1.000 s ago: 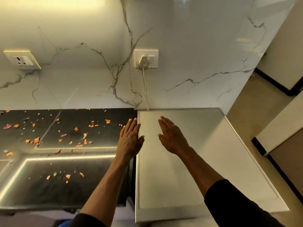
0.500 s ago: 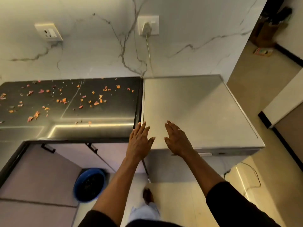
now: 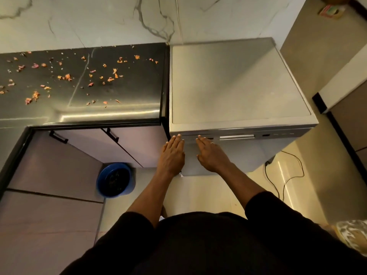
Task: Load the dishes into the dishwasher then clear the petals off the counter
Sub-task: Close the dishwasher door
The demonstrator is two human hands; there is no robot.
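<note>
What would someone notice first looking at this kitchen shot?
The left hand and right hand reach with straight fingers to the top front edge of the silver dishwasher, centre right. Orange petals lie scattered over the dark counter to its left; a blue bowl sits on the floor below.

White marble wall with grey veins point(image 3: 111, 22) at the back. Below, matt mauve cabinet doors point(image 3: 65, 167) with slim black bar handles point(image 3: 58, 137). Glossy cream floor tiles point(image 3: 214, 193), streaked with warm light at right. Round blue bowl point(image 3: 115, 180) on the floor beside the cabinets; thin black cable point(image 3: 286, 175) looped further right.
</note>
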